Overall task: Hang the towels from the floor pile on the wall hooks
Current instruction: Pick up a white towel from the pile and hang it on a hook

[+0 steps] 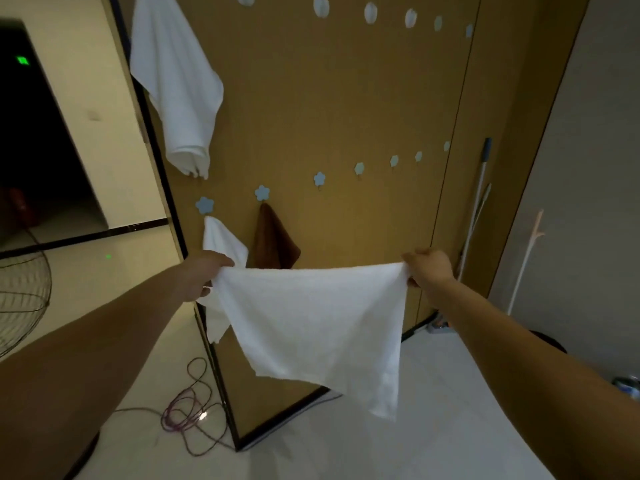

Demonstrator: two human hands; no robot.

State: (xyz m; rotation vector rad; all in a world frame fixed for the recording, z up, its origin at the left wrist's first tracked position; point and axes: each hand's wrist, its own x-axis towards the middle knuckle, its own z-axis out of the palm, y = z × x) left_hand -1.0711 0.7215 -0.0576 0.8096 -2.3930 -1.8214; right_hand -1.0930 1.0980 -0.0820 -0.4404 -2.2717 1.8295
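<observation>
I hold a white towel [311, 323] stretched out in front of the brown wall [346, 98]. My left hand [204, 271] pinches its left top corner and my right hand [429, 268] pinches its right top corner. Behind it, a small white towel [221, 240] hangs from a blue flower hook [204, 205], and a brown cloth [275, 240] hangs from the flower hook beside it [262, 192]. Several bare flower hooks [359, 168] run up to the right. A large white towel [176, 81] hangs from the upper row of hooks [321, 5]. The floor pile is out of view.
A mop handle [478, 202] leans at the wall's right edge, with a pale coat stand [526, 258] beside it. A tangled cable [190, 407] lies on the white floor near the wall's corner. A fan grille [20, 299] shows at the far left.
</observation>
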